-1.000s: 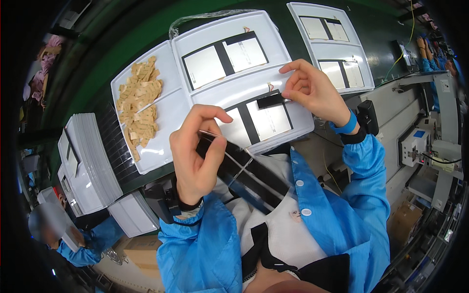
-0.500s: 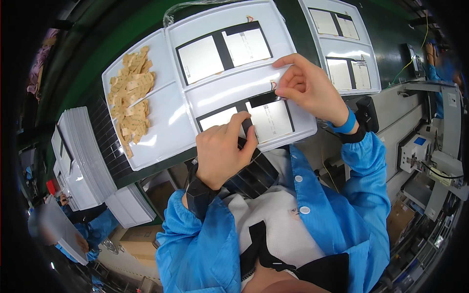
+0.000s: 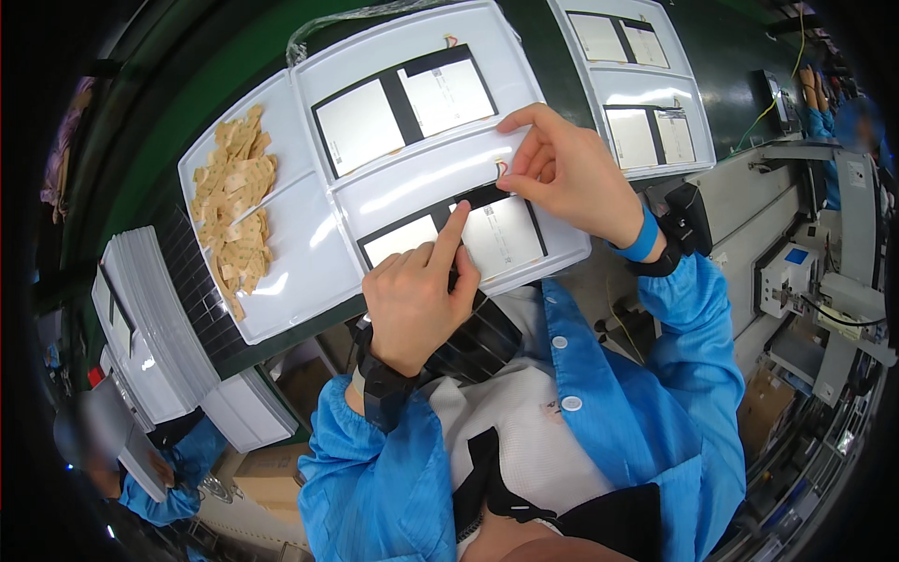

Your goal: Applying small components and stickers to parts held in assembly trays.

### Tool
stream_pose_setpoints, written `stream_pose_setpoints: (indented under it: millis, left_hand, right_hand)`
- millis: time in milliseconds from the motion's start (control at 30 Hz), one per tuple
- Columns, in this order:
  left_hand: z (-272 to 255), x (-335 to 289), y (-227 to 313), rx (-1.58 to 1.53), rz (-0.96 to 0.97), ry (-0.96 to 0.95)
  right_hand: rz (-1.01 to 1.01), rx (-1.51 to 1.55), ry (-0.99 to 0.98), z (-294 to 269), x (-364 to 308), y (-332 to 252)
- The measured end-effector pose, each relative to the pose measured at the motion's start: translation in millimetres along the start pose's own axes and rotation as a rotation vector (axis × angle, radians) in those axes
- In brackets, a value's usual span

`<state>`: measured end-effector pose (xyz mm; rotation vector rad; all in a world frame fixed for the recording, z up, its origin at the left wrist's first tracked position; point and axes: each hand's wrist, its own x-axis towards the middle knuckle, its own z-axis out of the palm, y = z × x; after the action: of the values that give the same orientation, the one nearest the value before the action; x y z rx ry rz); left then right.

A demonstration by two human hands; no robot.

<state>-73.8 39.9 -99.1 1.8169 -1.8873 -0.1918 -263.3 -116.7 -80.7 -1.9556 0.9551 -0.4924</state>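
Observation:
In the lower right compartment of a white tray lies a flat silver battery pack with black borders. A black strip lies along the top edge of its right-hand cell. My left hand rests over the pack's middle, its index finger stretched onto the strip's left end and its thumb apart. At the strip's other end is my right hand, thumb against the curled fingers and index finger raised. The strip's end appears pinched there, beside thin red wires. A similar battery pack sits in the compartment above.
A heap of tan paper pieces fills part of the tray's left side. Another white tray with battery packs stands at right. Stacked white trays rise at left, near a co-worker in blue. Machinery stands at far right.
The black strip, held slightly raised by my right hand before, now lies along the pack's top edge. My left index finger has stretched out onto its left end. The whole view has shifted slightly.

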Motion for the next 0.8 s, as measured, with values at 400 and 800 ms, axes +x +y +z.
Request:
stream_pose_setpoints:
  millis: [400,800]
  left_hand:
    - [3,0,0,0.01,0.026,0.041]
    - [-29,-7,-1,-0.086,-0.165,-0.022]
  right_hand:
    - [-0.049,-0.403,0.176,-3,-12,-11]
    - [-0.368,-0.758,-0.023,-11,-61,2]
